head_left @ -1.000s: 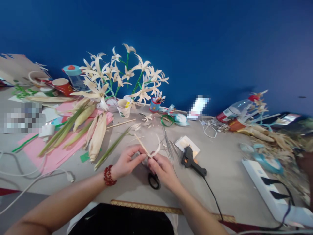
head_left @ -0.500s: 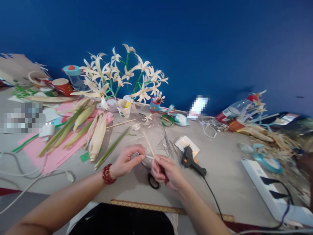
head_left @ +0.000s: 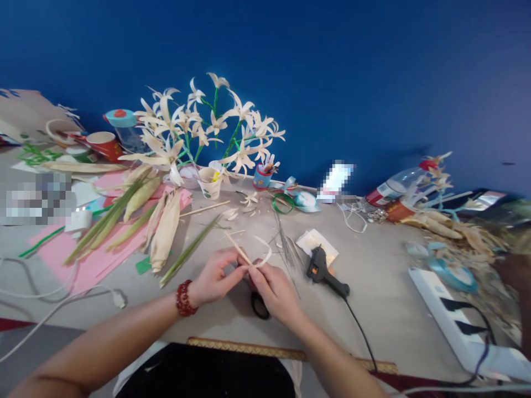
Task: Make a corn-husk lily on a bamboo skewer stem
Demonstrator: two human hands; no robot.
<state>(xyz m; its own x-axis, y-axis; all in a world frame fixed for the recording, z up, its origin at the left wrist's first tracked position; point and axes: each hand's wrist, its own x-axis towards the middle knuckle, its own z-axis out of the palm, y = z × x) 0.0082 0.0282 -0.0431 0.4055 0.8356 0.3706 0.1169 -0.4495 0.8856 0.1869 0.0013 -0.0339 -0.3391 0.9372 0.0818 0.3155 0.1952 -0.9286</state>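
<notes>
Head view: well left of the glue gun (head_left: 326, 273) lie corn husks (head_left: 166, 232). Just left of the gun, your left hand (head_left: 215, 276) pinches a thin stick (head_left: 238, 250), and your right hand (head_left: 274, 290) pinches a curled husk strip (head_left: 265, 255) against it, half hiding the scissors (head_left: 259, 305). A power strip (head_left: 452, 320) lies to the gun's right.

A black glue gun (head_left: 321, 265) is lying near the middle of the table (head_left: 385, 298), its cord trailing toward the near edge. Husk flowers (head_left: 207, 130) are standing by the far edge. Corn husks (head_left: 166, 229) are resting on pink paper (head_left: 89, 265) toward the left edge, and a white power strip (head_left: 433, 296) is sitting near the right edge.
</notes>
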